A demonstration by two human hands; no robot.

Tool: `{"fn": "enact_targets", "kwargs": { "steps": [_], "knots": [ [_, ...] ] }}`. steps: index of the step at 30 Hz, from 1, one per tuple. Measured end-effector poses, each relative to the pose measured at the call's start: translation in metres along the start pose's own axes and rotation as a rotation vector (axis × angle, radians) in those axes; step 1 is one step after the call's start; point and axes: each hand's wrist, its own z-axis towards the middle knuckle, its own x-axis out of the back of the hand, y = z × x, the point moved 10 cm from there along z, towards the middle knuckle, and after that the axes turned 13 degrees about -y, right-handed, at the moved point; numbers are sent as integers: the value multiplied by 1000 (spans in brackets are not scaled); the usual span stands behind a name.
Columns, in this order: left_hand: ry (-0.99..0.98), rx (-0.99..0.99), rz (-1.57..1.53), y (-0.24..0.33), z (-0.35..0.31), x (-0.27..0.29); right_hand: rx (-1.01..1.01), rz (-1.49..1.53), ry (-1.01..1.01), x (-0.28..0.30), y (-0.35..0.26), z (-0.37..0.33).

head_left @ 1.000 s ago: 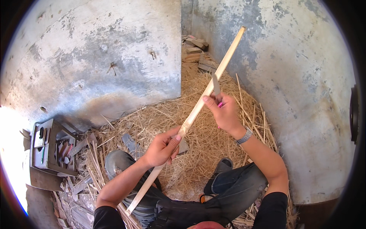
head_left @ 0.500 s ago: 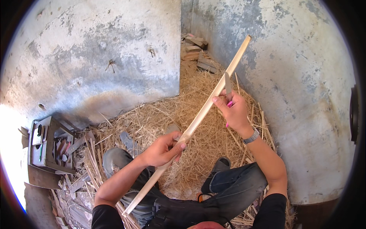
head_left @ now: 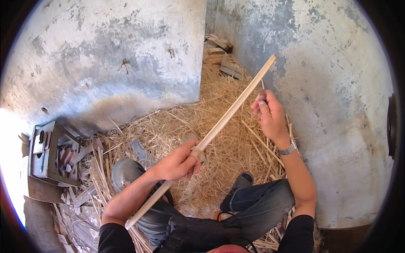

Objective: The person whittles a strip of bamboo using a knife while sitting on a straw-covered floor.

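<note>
A long, pale split bamboo strip [head_left: 236,106] slants from my lap at lower left up toward the far right. My left hand [head_left: 175,163] is wrapped round it at a joint near the middle, palm down. My right hand [head_left: 272,118], wearing a metal watch, is closed on a knife [head_left: 263,86] just right of the strip's upper half, apart from it. The blade shows only as a narrow sliver beyond the fingers. A bit of pink handle peeks out below them; the rest is hidden in the grip.
Straw-like shavings [head_left: 215,177] cover the floor between my bent knees. A small wooden stool-like cabinet [head_left: 51,154] holding tools stands at left. Wood blocks [head_left: 230,67] lie in the far corner. Weathered walls [head_left: 139,55] rise ahead and at right [head_left: 337,105].
My right hand has come off the strip, moved slightly right and turned the knife, whose blade was lying against the strip. The strip's far end has dipped lower; my left hand keeps its hold.
</note>
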Motion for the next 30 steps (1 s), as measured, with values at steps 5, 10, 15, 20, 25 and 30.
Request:
{"fn": "enact_targets", "kwargs": {
  "steps": [5,10,15,20,25,30],
  "knots": [
    [-9,-6,20,6,0,-3,-169,-315,-126,-4,5,3],
    [11,-3,49,6,1,-2,-196,-365,-136,-3,10,1],
    [34,6,150,9,0,-1,-242,-152,-110,-5,22,-1],
    [68,-9,181,9,0,-3,-147,-472,-129,-6,10,4],
    [100,-27,188,5,1,-1,-153,-485,-91,-22,16,-4],
    [121,-11,208,-1,0,1,-148,-501,-170,-40,26,-10]
  ]
}}
